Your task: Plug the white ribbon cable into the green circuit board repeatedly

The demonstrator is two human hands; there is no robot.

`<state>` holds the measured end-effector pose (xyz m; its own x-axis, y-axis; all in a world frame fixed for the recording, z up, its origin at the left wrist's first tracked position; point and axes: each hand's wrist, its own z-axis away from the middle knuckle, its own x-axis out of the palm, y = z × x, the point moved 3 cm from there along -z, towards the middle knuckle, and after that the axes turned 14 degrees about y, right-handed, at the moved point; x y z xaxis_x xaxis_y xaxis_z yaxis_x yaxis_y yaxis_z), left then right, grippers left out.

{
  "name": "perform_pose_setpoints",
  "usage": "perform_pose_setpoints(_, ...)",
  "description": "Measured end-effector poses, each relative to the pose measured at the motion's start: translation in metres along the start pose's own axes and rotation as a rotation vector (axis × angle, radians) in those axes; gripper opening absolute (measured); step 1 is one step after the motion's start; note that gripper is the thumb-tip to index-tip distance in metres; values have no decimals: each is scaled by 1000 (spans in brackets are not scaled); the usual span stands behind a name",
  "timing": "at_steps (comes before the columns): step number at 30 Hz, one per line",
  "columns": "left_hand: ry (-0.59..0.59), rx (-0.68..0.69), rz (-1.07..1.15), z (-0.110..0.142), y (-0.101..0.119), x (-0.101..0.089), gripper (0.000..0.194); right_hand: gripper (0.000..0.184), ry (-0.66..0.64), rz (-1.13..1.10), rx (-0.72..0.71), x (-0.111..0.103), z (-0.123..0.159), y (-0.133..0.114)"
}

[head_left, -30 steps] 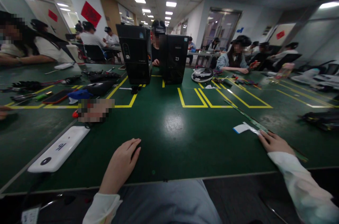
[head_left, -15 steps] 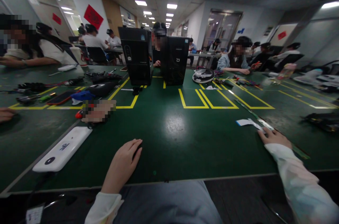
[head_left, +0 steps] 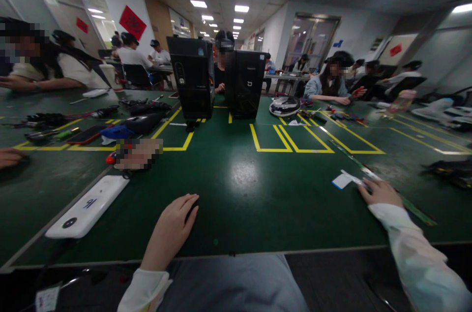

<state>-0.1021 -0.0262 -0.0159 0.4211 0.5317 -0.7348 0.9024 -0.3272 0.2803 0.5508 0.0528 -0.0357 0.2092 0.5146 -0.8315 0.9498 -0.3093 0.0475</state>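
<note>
Left hand (head_left: 173, 223) lies at 7 o'clock, fingers extended, holding nothing visible, unchanged from half a second ago. Right hand (head_left: 381, 193), at 4 o'clock, has curled fingers at the long green strip (head_left: 418, 210) and white ribbon (head_left: 343, 181); whether it grips either I cannot tell. The ribbon's blue-edged end now slants lower, showing broader. Black computer towers (head_left: 193, 78) stand toward 11 and 12

a long, thin green strip (head_left: 417, 211) lies slantwise on the tabletop (head_left: 258, 218), part of its length hidden by the right hand (head_left: 381, 192). beside it, a bent white ribbon (head_left: 343, 180) with a blue-edged end reaches leftward from that hand.
</note>
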Motion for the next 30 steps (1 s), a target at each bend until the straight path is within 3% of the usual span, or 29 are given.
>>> perform_pose_setpoints(5, 8, -1, 6, 0, 0, 0, 41, 49, -2, -126, -125, 15, -10, -25)
perform_pose_setpoints(10, 12, -3, 2, -1, 0, -1, 41, 44, 48, -328, -314, 13, -21, -94)
perform_pose_setpoints(15, 8, -2, 3, -1, 1, -1, 40, 40, 72, -563, -526, -13, -15, -200)
perform_pose_setpoints(21, 21, -9, 7, -2, 1, -1, 39, 35, 69, -780, -804, -56, 26, -317)
perform_pose_setpoints(25, 38, -11, 15, -2, 2, -3, 39, 35, 33, -877, -916, -80, 60, -366)
perform_pose_setpoints(30, 38, 22, 42, -4, 6, -8, 38, 38, -13, -942, -986, -98, 86, -394)
